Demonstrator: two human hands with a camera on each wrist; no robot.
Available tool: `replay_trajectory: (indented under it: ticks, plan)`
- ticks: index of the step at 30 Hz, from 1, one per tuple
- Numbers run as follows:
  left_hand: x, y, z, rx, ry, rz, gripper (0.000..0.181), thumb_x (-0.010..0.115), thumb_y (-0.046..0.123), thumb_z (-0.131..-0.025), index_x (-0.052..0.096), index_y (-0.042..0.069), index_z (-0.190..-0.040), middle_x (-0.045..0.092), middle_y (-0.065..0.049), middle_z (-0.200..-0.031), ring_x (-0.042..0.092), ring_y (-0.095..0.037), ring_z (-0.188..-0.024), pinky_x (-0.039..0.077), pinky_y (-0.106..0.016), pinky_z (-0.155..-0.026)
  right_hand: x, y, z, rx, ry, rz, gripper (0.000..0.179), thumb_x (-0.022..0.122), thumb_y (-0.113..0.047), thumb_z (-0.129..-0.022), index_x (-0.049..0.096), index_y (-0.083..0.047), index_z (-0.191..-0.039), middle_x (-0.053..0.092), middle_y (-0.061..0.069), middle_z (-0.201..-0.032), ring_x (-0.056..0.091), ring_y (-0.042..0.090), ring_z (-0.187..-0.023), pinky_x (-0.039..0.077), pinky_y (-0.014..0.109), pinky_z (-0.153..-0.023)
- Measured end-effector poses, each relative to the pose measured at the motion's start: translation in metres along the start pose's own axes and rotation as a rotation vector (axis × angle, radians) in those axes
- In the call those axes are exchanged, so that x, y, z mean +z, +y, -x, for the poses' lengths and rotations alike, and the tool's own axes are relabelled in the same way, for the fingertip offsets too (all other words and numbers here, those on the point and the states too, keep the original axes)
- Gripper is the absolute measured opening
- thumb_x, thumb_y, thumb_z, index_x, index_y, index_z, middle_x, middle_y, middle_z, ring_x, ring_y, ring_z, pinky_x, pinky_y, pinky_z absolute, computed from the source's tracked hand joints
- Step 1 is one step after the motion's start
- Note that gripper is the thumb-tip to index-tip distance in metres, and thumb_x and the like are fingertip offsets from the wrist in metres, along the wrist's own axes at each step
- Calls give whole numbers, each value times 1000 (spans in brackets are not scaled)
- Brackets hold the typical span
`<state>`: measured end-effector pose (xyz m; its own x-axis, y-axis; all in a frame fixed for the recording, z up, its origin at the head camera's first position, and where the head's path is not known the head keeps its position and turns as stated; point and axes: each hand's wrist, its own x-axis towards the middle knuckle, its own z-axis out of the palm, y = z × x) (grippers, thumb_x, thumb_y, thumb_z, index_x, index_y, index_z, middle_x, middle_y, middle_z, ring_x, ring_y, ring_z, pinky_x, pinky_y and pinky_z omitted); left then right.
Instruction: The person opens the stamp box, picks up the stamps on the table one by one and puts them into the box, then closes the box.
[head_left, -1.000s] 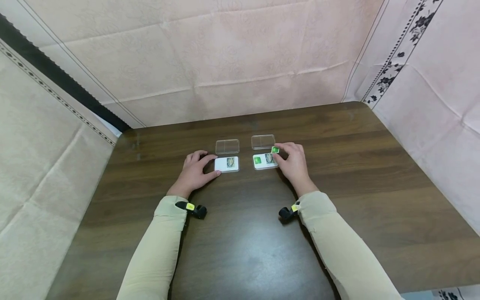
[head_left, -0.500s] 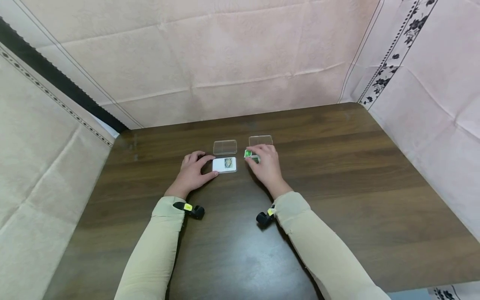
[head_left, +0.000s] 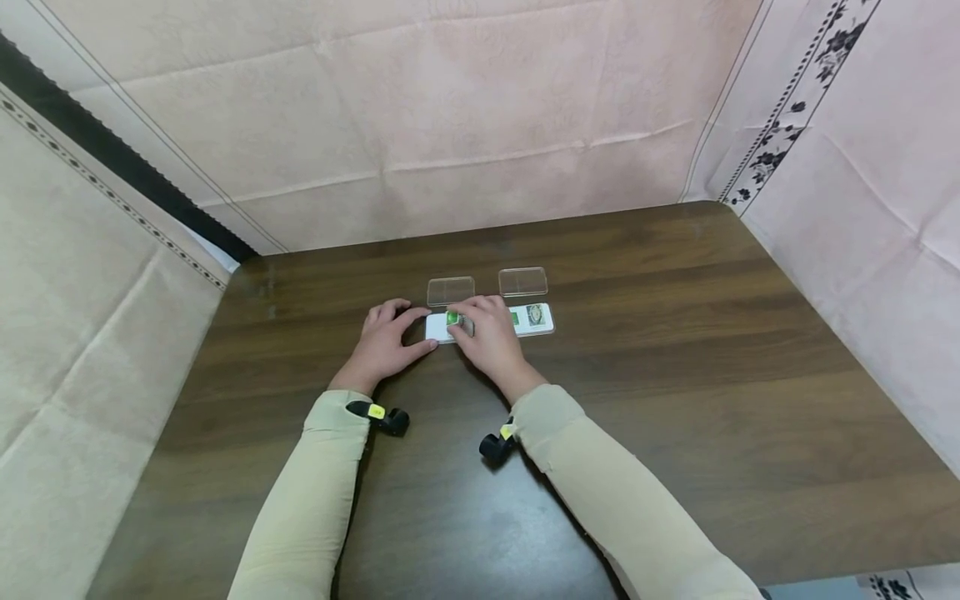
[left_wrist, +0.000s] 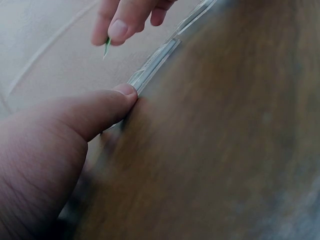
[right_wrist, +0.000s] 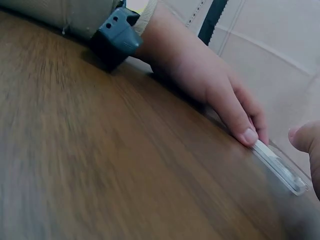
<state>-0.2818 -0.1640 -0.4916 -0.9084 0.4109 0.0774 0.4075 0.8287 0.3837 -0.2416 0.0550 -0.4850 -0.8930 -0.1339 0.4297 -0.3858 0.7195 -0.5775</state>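
Observation:
My left hand (head_left: 381, 346) grips the left end of a small flat case with a white inside (head_left: 435, 328), thumb at its near edge and a finger at its far edge. Above that case, my right hand (head_left: 491, 340) pinches a thin green square piece (head_left: 452, 318) with a pale border, which shows edge-on in the left wrist view (left_wrist: 106, 48). The right hand hides the case's right part. A second white-lined case (head_left: 536, 318), bearing a green square and a dark picture, lies to the right, partly behind the right hand.
Two clear plastic lids lie behind the cases, a left lid (head_left: 450, 291) and a right lid (head_left: 522, 282). Everything rests on a brown wooden table (head_left: 675, 350). Pale cloth (head_left: 480, 125) hangs around its far and side edges.
My right hand has moved left with the green square piece, from over the right case to over the left case, uncovering the right one. My left hand has stayed at its case.

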Motion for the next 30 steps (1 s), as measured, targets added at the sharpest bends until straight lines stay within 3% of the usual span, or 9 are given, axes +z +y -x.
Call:
replay_trajectory:
  ticks: [9, 30]
  plan:
    - [0, -1, -1, 5, -4, -4, 61, 64, 58, -93, 55, 27, -144, 35, -16, -154, 27, -40, -139, 25, -61, -112, 10, -3, -6, 15, -79, 50, 33, 73, -29, -95, 72, -19, -126, 66, 3, -123, 51, 26, -120, 41, 46, -100]
    - [0, -2, -2, 19, 11, 11, 60, 64, 56, -93, 55, 25, -144, 35, -15, -153, 28, -40, -139, 23, -60, -114, 21, -9, -16, -96, -169, 212, 34, 66, -29, -99, 69, -20, -132, 66, 3, -122, 48, 27, -120, 33, 52, -109]
